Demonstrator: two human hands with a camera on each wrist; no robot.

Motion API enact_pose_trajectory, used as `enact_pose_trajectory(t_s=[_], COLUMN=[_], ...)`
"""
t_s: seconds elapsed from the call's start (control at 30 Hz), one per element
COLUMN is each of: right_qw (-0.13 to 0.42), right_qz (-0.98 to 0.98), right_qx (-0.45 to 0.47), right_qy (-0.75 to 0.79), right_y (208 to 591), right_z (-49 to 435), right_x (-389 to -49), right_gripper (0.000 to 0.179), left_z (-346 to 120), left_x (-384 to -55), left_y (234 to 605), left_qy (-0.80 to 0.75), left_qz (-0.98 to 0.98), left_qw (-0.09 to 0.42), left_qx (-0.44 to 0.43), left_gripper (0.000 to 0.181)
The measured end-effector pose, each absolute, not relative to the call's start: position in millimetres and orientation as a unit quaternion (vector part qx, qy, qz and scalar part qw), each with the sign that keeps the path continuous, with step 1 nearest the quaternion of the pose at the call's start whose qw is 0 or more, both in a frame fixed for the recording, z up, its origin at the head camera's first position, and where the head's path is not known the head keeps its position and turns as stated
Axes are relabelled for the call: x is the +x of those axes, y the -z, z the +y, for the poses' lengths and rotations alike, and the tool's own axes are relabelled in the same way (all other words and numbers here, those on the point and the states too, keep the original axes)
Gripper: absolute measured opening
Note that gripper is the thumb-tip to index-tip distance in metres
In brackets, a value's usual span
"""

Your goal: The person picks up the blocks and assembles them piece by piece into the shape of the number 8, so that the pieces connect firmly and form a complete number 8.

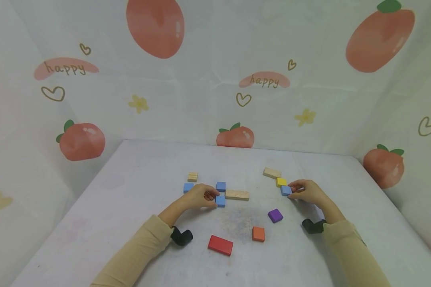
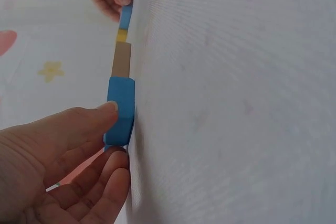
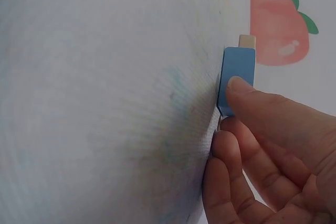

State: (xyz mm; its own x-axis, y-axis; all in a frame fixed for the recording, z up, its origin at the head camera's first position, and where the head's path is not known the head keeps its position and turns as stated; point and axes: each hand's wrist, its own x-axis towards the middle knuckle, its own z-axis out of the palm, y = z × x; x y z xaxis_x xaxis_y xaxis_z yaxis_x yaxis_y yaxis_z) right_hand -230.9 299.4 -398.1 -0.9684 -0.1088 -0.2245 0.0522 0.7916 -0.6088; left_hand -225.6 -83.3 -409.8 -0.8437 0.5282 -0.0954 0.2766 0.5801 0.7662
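In the head view my left hand holds a blue block at its left side. The thumb lies on that block's face in the left wrist view, with the fingers curled at its edge. Just behind it is a second blue block; a long natural-wood block lies to their right. My right hand pinches another blue block, the thumb on its face in the right wrist view. A yellow block and a wooden block continue from it in a slanting row.
Left of the left hand lie a blue block and a small striped wooden block. Nearer the front are a purple block, an orange block and a red oblong block. A printed cloth hangs behind the white table.
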Motion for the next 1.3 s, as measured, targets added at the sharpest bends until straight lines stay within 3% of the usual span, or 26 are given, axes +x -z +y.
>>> enact_pose_trajectory(t_s=[1.3], right_qw=[0.085], right_qz=[0.931], right_qx=[-0.099], right_qy=[0.341], right_y=[379.6], right_z=[278.1], right_x=[-226.0], right_gripper=[0.043], left_z=[-83.1], left_x=[-222.7], left_y=[407.8], left_qy=[-0.399], left_qz=[0.874], left_qw=[0.157], left_qx=[0.228], left_gripper=[0.034])
